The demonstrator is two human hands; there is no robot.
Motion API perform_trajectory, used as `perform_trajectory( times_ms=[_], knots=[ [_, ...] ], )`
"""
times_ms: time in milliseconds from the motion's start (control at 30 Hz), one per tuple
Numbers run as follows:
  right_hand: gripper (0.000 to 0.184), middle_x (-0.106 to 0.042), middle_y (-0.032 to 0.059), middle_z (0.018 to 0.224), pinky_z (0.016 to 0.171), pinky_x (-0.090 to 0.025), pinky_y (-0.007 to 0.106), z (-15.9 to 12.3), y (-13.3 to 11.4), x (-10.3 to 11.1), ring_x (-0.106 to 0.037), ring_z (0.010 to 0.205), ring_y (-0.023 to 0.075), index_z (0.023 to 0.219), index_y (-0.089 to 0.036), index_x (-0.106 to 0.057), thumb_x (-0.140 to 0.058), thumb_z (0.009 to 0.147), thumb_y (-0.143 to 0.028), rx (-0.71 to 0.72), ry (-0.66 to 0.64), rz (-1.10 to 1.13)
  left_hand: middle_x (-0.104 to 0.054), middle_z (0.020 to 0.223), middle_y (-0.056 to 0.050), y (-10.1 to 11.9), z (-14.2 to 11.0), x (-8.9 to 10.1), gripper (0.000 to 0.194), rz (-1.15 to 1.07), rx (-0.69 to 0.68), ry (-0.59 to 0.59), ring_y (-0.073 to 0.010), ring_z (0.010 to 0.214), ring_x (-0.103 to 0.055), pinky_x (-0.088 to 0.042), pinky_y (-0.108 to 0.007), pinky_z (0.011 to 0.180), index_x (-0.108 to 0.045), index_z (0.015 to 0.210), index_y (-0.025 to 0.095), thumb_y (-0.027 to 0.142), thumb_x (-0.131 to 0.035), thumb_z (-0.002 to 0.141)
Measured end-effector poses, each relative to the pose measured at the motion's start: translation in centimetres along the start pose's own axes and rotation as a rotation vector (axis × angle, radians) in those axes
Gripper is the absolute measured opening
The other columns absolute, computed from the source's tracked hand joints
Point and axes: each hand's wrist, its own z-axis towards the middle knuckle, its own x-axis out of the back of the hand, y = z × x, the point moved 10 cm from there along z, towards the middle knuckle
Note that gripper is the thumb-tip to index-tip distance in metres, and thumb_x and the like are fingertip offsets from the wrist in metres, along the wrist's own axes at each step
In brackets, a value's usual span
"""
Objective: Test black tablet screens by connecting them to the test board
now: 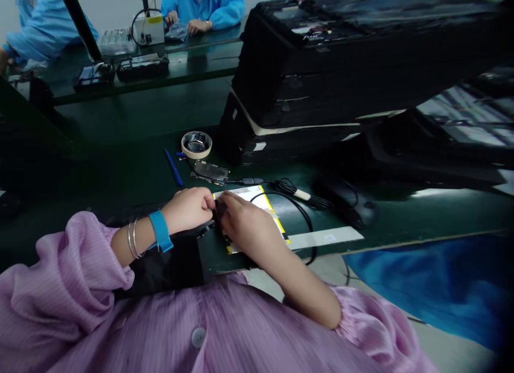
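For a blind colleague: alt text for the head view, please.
Left hand and right hand meet at a white, yellow-edged sheet, seemingly around a small dark item. Beyond, a tape roll and slim blue tool lie on a green workbench.

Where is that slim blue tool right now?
The slim blue tool lies left of centre in the head view, beyond the left hand, just left of the tape roll.

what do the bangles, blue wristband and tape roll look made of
Bangles: likely metal, silvery with bright highlights. Blue wristband: perhaps woven fabric or soft plastic, matte and bending like a strap. Tape roll: probably paper, judging by its dull cream edge.
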Motion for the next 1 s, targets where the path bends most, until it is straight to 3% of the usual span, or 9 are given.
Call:
perform_trajectory(
  times_ms=[133,233,300,433,533,667,767,867,1000],
  knots=[
    [0.022,-0.073,0.0087,0.094,0.062,-0.051,0.028,-0.8,2.7,2.4,-0.068,0.078,0.0214,0.1,-0.017,-0.067,-0.05,0.093,-0.028,-0.042,0.121,0.478,-0.065,0.072,0.001,1.1,-0.4,0.7,0.009,-0.168,-0.03,-0.005,-0.0137,0.069,-0.064,-0.047,-0.024,0.065,-0.057,0.087,0.017,0.009,-0.057,0.082],
    [0.031,-0.064,0.0038,0.07,0.052,-0.042,0.025,-1.0,3.1,2.2,-0.057,0.059,0.0164,0.08,-0.018,-0.063,-0.053,0.091,-0.045,-0.103,0.067,0.792,-0.065,0.078,0.0,2.2,-1.0,0.4,0.007,-0.27,-0.056,-0.046,-0.0122,0.067,-0.066,-0.051,-0.025,0.065,-0.055,0.092,0.016,0.011,-0.055,0.087],
    [0.033,-0.055,0.0002,0.06,0.048,-0.036,0.024,-1.0,2.9,1.9,-0.049,0.052,0.0137,0.072,-0.019,-0.057,-0.057,0.086,-0.048,-0.148,0.036,0.903,-0.066,0.083,-0.001,3.0,-1.5,0.5,0.009,-0.267,-0.104,-0.009,-0.0116,0.064,-0.064,-0.051,-0.025,0.063,-0.056,0.092,0.016,0.012,-0.059,0.085],
    [0.031,-0.049,-0.0013,0.057,0.047,-0.031,0.024,-0.9,2.9,1.2,-0.042,0.05,0.0116,0.068,-0.018,-0.054,-0.058,0.08,-0.047,-0.204,0.002,0.997,-0.07,0.089,-0.001,5.2,-3.2,1.4,0.018,0.052,-0.349,0.209,-0.0146,0.075,-0.063,-0.047,-0.029,0.07,-0.062,0.092,0.017,0.011,-0.072,0.079],
    [0.03,-0.051,-0.0008,0.058,0.05,-0.033,0.024,-1.1,2.9,0.5,-0.043,0.052,0.0116,0.068,-0.018,-0.055,-0.058,0.079,-0.045,-0.211,-0.058,1.086,-0.073,0.084,0.0,6.3,-4.1,1.0,0.013,0.304,-0.496,0.277,-0.0167,0.074,-0.064,-0.044,-0.035,0.076,-0.066,0.095,0.018,0.014,-0.071,0.083],
    [0.031,-0.051,-0.0012,0.059,0.051,-0.035,0.023,-1.2,3.3,-0.3,-0.044,0.053,0.011,0.07,-0.018,-0.055,-0.064,0.075,-0.047,-0.259,-0.141,1.213,-0.075,0.084,0.002,7.1,-4.6,1.3,0.003,0.413,-0.619,0.352,-0.0168,0.079,-0.066,-0.042,-0.036,0.086,-0.07,0.088,0.019,0.017,-0.069,0.086],
    [0.036,-0.05,-0.0023,0.06,0.049,-0.032,0.022,-1.4,3.3,-0.9,-0.042,0.052,0.0101,0.074,-0.018,-0.056,-0.069,0.073,-0.051,-0.289,-0.204,1.318,-0.075,0.086,0.002,7.7,-5.0,1.7,0.006,0.434,-0.693,0.401,-0.0159,0.083,-0.066,-0.04,-0.036,0.096,-0.072,0.086,0.02,0.016,-0.068,0.087],
    [0.037,-0.052,-0.0013,0.063,0.05,-0.034,0.024,-1.4,3.7,-1.1,-0.045,0.054,0.0117,0.077,-0.019,-0.057,-0.067,0.079,-0.054,-0.253,-0.17,1.262,-0.076,0.087,0.003,7.3,-4.5,1.8,0.009,0.429,-0.653,0.361,-0.0165,0.084,-0.065,-0.039,-0.037,0.097,-0.074,0.088,0.021,0.018,-0.066,0.088],
    [0.023,-0.06,0.0033,0.071,0.061,-0.041,0.029,-1.8,4.3,1.0,-0.055,0.066,0.0172,0.079,-0.019,-0.061,-0.056,0.093,-0.037,-0.064,0.109,0.806,-0.076,0.085,0.002,5.2,-2.7,0.5,0.008,0.491,-0.435,0.172,-0.0196,0.086,-0.063,-0.037,-0.042,0.098,-0.076,0.082,0.021,0.018,-0.069,0.085]
  ],
)
